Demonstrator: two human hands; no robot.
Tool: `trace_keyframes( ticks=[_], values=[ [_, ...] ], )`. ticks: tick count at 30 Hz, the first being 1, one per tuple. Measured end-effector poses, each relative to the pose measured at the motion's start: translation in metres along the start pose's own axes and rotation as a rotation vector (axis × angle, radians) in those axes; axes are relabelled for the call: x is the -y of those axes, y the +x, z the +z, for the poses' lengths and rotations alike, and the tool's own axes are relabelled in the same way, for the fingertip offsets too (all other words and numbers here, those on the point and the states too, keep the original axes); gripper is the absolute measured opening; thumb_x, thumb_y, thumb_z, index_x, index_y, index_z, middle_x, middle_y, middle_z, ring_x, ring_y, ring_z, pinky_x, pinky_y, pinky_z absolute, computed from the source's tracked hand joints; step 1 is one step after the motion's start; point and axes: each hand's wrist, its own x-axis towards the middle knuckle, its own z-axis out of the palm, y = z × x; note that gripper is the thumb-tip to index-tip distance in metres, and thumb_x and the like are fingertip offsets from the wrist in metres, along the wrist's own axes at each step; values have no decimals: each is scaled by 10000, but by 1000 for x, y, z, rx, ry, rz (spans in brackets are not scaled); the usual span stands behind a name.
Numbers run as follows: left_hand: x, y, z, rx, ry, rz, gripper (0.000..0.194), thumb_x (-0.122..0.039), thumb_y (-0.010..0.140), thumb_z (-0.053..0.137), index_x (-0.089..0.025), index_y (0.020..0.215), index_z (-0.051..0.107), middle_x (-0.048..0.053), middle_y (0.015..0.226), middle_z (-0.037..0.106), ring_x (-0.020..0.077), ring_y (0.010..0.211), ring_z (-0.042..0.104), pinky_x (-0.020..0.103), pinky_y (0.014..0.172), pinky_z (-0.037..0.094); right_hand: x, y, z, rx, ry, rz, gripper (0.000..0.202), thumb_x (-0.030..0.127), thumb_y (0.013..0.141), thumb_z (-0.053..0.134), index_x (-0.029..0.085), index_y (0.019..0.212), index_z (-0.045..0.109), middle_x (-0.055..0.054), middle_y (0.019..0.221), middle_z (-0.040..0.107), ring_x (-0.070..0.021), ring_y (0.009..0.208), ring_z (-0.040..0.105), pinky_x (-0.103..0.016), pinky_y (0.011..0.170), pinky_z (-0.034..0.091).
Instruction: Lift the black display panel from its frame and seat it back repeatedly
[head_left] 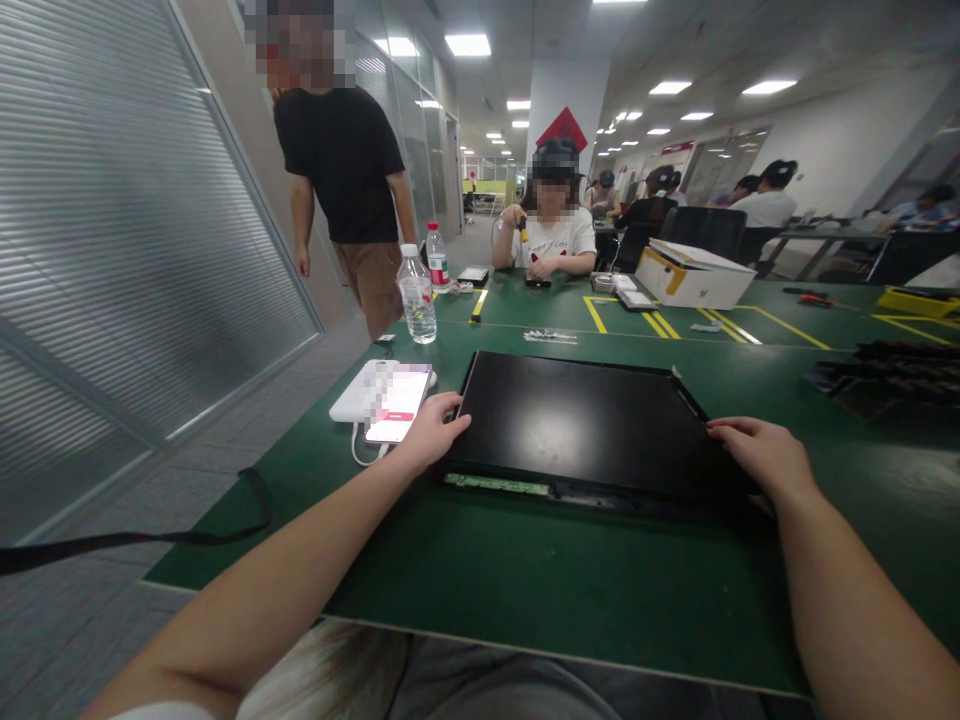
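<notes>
A black flat LCD panel [577, 420] lies face up on the green table in front of me, seated in a black frame. Along its near edge a thin green circuit board strip [496, 485] is exposed. My left hand [436, 428] grips the panel's left side, thumb on top and fingers against the edge. At the right side, my right hand [765, 455] holds the other edge with its fingers pressed together. The undersides of both grips are hidden.
Left of the panel, a lit phone [401, 400] rests on a white device [360, 390] with a cable. Beyond stand a water bottle [417, 295] and a white box [694, 275]. A co-worker [555, 230] sits opposite holding a tool; another person [345, 170] stands at left. Dark parts [892, 375] lie right.
</notes>
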Motion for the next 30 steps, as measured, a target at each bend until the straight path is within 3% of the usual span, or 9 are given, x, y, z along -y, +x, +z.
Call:
trace_keyframes(
  ticks=[5, 23, 30],
  values=[
    [5, 1, 0, 27, 135, -14, 385, -349, 783, 636, -176, 1122, 691, 131, 1359, 573, 303, 1320, 487, 445, 1097, 389, -1, 1, 0, 23, 66, 68, 293, 412, 685, 573, 275, 827, 790, -36, 809, 743, -258, 783, 657, -334, 653, 442],
    [0, -1, 0, 26, 94, -4, 427, -405, 814, 624, -187, 1177, 675, 136, 1380, 534, 299, 1332, 474, 441, 1092, 409, 2, 0, -1, 21, 82, 67, 252, 390, 683, 583, 276, 789, 781, -46, 880, 741, -268, 831, 641, -354, 719, 452],
    [3, -1, 0, 56, 231, -43, 472, -361, 774, 667, -148, 1195, 659, 167, 1419, 481, 318, 1345, 462, 435, 1150, 340, 1, -2, -1, 18, 94, 54, 248, 379, 688, 584, 261, 797, 772, -57, 855, 734, -268, 834, 646, -352, 730, 458]
  ],
)
